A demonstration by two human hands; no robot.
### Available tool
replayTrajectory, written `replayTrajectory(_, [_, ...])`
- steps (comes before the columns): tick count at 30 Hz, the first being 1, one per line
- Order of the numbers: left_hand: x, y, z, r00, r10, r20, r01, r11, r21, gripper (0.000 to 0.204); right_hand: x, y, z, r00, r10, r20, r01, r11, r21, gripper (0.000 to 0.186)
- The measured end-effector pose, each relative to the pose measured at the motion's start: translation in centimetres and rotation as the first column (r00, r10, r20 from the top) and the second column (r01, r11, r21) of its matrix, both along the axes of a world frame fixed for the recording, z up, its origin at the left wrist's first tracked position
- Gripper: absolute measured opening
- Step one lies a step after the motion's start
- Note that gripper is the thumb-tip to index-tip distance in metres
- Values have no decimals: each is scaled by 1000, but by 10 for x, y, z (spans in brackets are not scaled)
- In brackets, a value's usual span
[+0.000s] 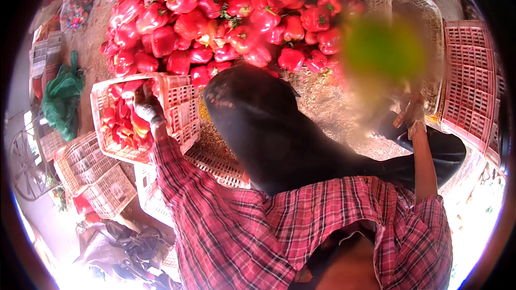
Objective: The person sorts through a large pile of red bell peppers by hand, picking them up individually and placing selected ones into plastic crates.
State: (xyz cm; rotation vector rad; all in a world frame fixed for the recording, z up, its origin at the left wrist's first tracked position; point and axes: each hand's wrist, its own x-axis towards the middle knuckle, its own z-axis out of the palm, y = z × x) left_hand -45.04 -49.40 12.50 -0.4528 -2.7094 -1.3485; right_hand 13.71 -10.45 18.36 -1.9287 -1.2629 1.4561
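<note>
My left hand (148, 108), pale-covered at the back and wrist, is over the upper right part of a pale plastic crate (98, 108). Its fingers curl at a red bell pepper (130, 89); their far side is hidden. More red peppers (124, 123) lie inside this tilted crate. On the other side, my right hand (414, 111) hangs beside my bent right knee, fingers apart, with no held thing visible. A green blur (384, 48) covers the area just above it. Ahead of my knees spreads a large heap of red bell peppers (231, 16).
A pink-red crate (470, 75) stands at the far right, beside a pale crate (430, 8). Another pale crate (153, 193) sits below the left one, and stacked crates (97, 169) are farther left. A green net bag (62, 102) lies on the ground there.
</note>
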Motion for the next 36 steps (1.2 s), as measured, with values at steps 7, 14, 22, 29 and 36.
replayTrajectory(7, [111, 196, -114, 896, -433, 94, 440, 842, -311, 90, -32, 15, 11, 973, -216, 78, 226, 962, -155, 33])
replayTrajectory(14, [86, 255, -190, 902, -358, 241, 405, 896, -185, 90, -3, 31, -12, 939, 237, 248, -285, 942, 177, 31])
replayTrajectory(22, [117, 313, 16, 686, -695, 215, 668, 719, 191, 77, -141, 5, 62, 713, 697, 75, -672, 648, 357, 47])
replayTrajectory(29, [226, 342, 199, 594, -803, 50, 796, 578, -183, 98, -195, 24, 111, 532, 698, 479, -839, 358, 410, 39])
replayTrajectory(36, [332, 369, 199, 572, -815, -88, 799, 578, -166, 88, -100, 40, 93, 489, 591, 641, -872, 334, 358, 31])
